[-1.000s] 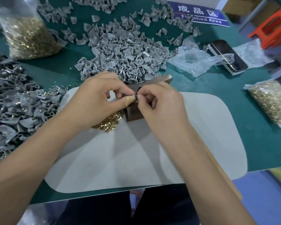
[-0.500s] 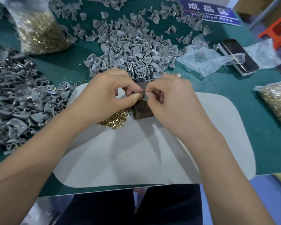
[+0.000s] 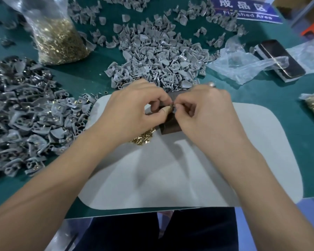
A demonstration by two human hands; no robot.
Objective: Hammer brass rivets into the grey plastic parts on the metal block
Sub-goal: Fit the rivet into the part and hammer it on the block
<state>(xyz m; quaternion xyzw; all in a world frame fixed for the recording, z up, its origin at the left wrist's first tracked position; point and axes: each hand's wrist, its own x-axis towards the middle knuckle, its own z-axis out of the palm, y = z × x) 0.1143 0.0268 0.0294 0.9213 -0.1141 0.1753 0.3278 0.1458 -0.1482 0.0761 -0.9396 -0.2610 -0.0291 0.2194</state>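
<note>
two hands, left hand [image 3: 132, 113] and right hand [image 3: 205, 113], pinch above one metal block [image 3: 170, 126].

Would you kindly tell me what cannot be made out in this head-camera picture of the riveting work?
- What the left hand and right hand pinch together: too small, covered by fingertips.
- Metal block: its top is hidden under both hands.
- Hammer: none can be made out.
- Loose brass rivets: partly hidden behind the left wrist.
- Blue sign: cut off by the top edge, letters part covered by grey parts.
</note>
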